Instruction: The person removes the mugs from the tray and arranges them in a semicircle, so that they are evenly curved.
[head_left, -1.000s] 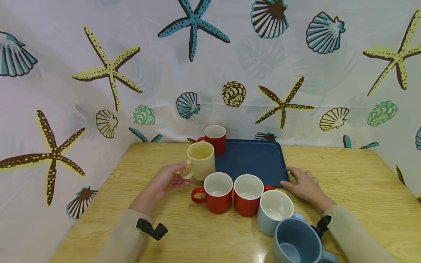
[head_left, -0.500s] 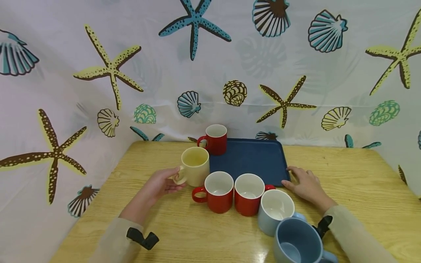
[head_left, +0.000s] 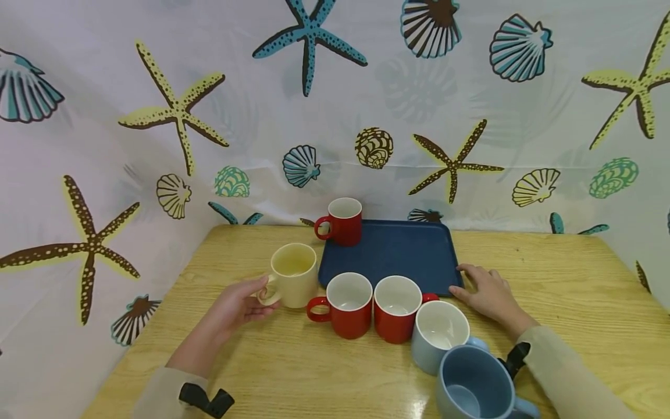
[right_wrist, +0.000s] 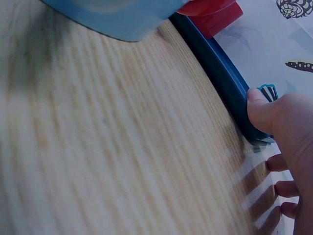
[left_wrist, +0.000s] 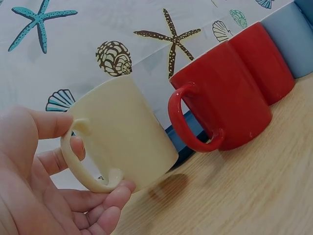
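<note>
My left hand [head_left: 239, 306] pinches the handle of a pale yellow mug [left_wrist: 122, 132], thumb near the handle's top and fingers at its lower end. The mug stays upright, seemingly just above the wood, left of a row of mugs. My right hand [head_left: 487, 293] lies at the near right corner of a dark blue tray [head_left: 400, 253]. In the right wrist view its thumb [right_wrist: 259, 110] touches the tray's rim, while the other fingers rest beside the corner. One red mug [head_left: 346, 224] stands at the tray's far left.
Two red mugs, a left one [head_left: 349, 311] and a right one [head_left: 396, 317], stand before the tray. A light blue mug [head_left: 431, 355] and a darker blue mug [head_left: 460, 381] follow toward the front right. A patterned cloth [head_left: 340, 110] hangs behind the wooden table [head_left: 314, 372].
My left hand has drawn the yellow mug leftward and nearer, away from the tray, whose left edge now shows. The right hand keeps its place at the tray corner.
</note>
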### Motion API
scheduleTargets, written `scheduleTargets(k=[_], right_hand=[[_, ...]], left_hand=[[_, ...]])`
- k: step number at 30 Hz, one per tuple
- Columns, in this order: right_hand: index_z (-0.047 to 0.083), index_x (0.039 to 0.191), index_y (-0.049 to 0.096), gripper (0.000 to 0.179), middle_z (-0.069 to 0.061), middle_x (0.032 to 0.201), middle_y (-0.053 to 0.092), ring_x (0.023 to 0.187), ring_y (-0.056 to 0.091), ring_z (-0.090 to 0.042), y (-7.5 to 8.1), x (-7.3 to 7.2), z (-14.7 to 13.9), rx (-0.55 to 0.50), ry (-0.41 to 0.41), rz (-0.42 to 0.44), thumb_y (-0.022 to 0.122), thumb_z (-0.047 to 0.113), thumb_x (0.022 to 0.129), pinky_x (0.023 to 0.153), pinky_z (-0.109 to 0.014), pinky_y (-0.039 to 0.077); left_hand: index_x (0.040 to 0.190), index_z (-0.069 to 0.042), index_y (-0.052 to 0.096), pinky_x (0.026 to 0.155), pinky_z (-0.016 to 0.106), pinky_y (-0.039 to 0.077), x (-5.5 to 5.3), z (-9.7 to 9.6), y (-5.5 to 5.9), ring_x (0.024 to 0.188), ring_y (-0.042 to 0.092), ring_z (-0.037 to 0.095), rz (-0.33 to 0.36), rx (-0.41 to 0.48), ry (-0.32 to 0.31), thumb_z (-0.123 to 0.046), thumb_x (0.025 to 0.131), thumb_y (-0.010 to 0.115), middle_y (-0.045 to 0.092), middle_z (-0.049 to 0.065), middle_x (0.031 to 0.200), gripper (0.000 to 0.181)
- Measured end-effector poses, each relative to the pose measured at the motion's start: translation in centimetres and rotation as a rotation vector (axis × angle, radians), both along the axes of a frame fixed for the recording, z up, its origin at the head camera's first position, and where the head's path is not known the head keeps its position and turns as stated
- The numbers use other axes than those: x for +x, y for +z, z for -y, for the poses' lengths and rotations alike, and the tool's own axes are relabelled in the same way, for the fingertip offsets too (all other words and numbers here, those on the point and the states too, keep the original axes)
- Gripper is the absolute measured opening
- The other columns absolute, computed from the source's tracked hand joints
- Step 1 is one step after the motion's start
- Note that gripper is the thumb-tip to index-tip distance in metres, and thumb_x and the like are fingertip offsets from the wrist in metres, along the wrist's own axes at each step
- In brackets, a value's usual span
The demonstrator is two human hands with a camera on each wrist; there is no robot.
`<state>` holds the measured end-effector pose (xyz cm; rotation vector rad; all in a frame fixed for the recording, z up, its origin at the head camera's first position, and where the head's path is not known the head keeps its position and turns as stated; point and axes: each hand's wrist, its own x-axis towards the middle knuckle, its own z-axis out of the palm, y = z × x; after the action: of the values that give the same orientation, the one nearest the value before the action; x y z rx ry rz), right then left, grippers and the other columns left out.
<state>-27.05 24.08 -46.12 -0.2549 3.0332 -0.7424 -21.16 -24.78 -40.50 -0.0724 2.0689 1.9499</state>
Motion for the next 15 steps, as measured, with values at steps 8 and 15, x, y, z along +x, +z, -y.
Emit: scheduleTargets(k=[8, 15], right_hand=[[0.008, 0.137, 0.041, 0.071, -0.023, 0.138, 0.041, 0.113, 0.037, -0.042, -0.1, 0.0, 0.0, 0.001, 0.0, -0.006, 0.057, 0.055, 0.085, 0.089, -0.059, 0.03], [0.007, 0.137, 0.041, 0.072, -0.023, 0.137, 0.041, 0.112, 0.038, -0.042, -0.2, 0.1, 0.0, 0.002, 0.001, -0.011, 0.056, 0.055, 0.085, 0.088, -0.058, 0.031]], left_hand=[[0.085, -0.01, 0.054, 0.081, 0.039, 0.048, 1.5, 1.2, -0.1, 0.083, 0.065, 0.022, -0.01, 0.014, -0.003, -0.037, 0.096, 0.049, 0.068, 0.017, 0.094, 0.029], [0.089, -0.007, 0.058, 0.079, 0.038, 0.049, 2.7, 2.1, -0.1, 0.081, 0.065, 0.021, 0.013, -0.004, -0.012, -0.038, 0.096, 0.048, 0.069, 0.014, 0.093, 0.033]])
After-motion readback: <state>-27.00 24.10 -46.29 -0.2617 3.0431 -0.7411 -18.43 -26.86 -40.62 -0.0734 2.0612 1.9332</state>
